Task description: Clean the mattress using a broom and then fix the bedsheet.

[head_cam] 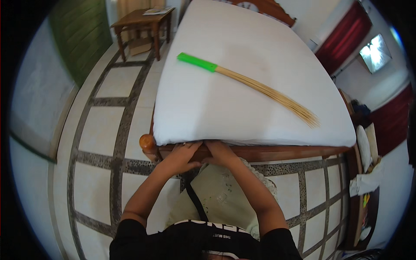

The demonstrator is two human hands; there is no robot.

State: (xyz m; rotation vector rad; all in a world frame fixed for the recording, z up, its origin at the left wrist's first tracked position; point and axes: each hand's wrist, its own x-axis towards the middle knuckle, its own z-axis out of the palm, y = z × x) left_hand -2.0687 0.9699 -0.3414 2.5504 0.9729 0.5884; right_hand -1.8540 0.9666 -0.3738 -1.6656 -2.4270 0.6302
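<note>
A mattress in a white fitted sheet [201, 107] lies in a wooden bed frame. My left hand [182, 157] is at the foot end, its fingertips tucked between the sheet's lower edge and the wooden footboard [273, 154]. Close beside it, my right hand [219, 152] has its fingers in the same gap. The fingertips of both hands are hidden, so whether they grip the sheet does not show. On top of the mattress lies a stick broom with a green handle [198, 62], its thin bristles pointing to the lower right.
A round wooden bedpost knob [147, 142] stands at the bed's left corner. Beyond, at the upper left, is a wooden side table [136, 19] with papers on it. Along the right wall, a low wooden shelf [356, 208] holds pillows and cloth. The floor is tiled [100, 130].
</note>
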